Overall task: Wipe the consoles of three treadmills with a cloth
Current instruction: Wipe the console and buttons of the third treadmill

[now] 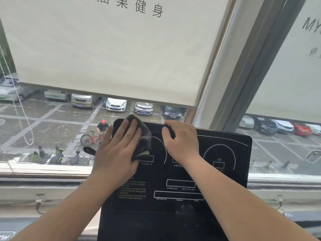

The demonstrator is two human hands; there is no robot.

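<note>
While pressed flat under left hand [119, 150], fingers spread, dark cloth [144, 141] sits bunched at console [225, 180] upper left corner. Right hand [180, 140] curled over console top edge, bracing. Soft, limp, light; best pinned under palm, not pinched.

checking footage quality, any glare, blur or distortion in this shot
Head view: wide-angle bend curves the window frame and blind; the glossy console shows soft reflections low down, its small print blurred; daylight is flat, with no hard shadows; left hand on the cloth and right hand look fairly sharp.
</note>
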